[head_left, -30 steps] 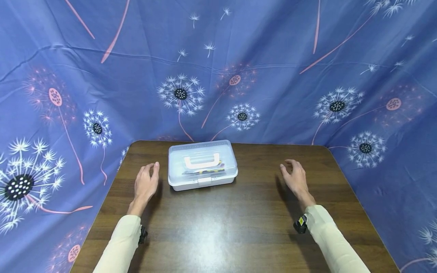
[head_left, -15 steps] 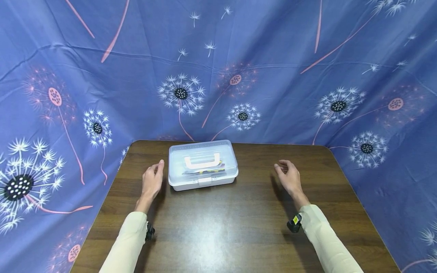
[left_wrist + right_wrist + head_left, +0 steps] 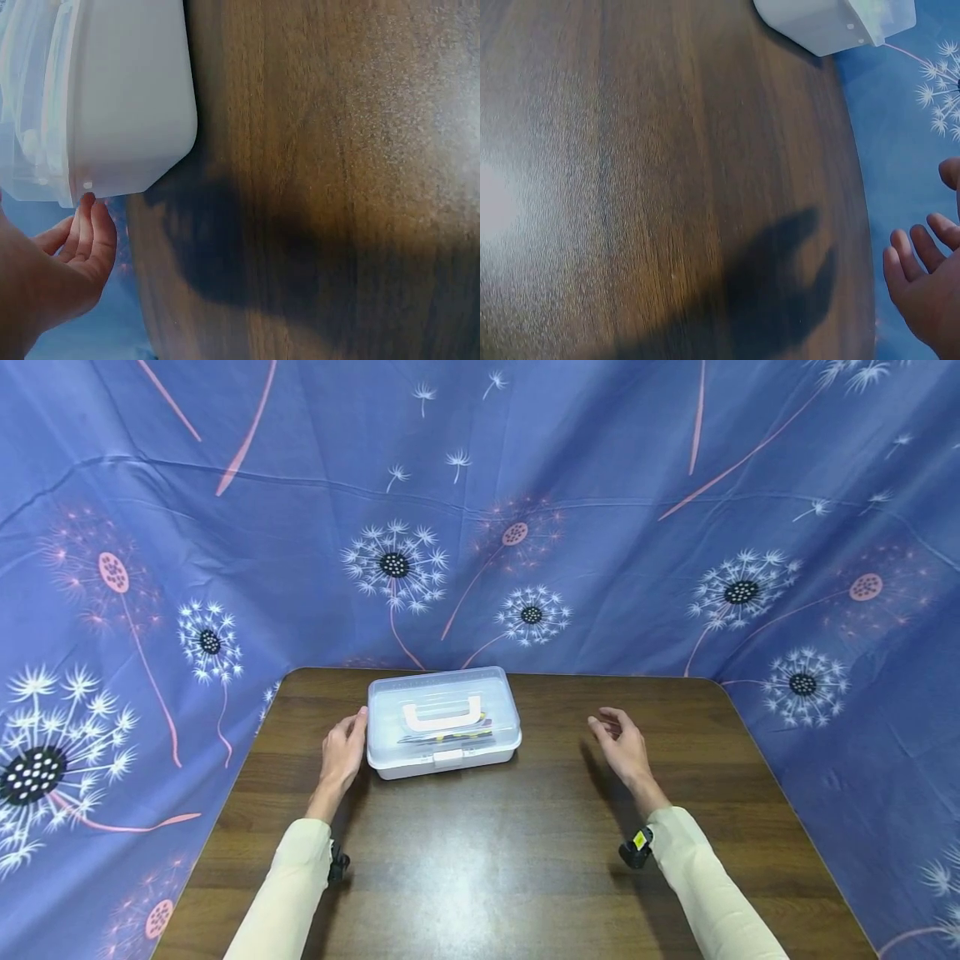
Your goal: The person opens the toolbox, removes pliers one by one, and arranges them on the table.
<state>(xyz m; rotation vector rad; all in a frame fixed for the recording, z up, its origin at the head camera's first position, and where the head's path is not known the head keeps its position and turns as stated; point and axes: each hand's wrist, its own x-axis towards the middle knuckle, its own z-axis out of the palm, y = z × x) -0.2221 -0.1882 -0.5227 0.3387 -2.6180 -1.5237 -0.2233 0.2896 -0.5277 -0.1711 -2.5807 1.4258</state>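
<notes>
A white plastic storage box [image 3: 444, 722] with a clear lid, a white carry handle [image 3: 442, 717] and a front latch [image 3: 448, 758] sits closed toward the back left of the table. Through the lid, several thin items with yellow and dark parts show inside. My left hand [image 3: 343, 753] is at the box's left end, its fingertips right at the rim; in the left wrist view the relaxed fingers [image 3: 97, 236] meet the lower edge of the lid. Off to the right of the box, my right hand [image 3: 624, 750] hovers over the table with fingers loosely bent, holding nothing.
The brown wooden table [image 3: 555, 852] has rounded back corners. Blue fabric [image 3: 600, 552] printed with dandelions hangs behind it and along both sides. Each wrist carries a small black camera [image 3: 636, 850].
My left hand has moved right to the left end of the box. My right hand has drifted left, toward the box. The box has stayed in place.
</notes>
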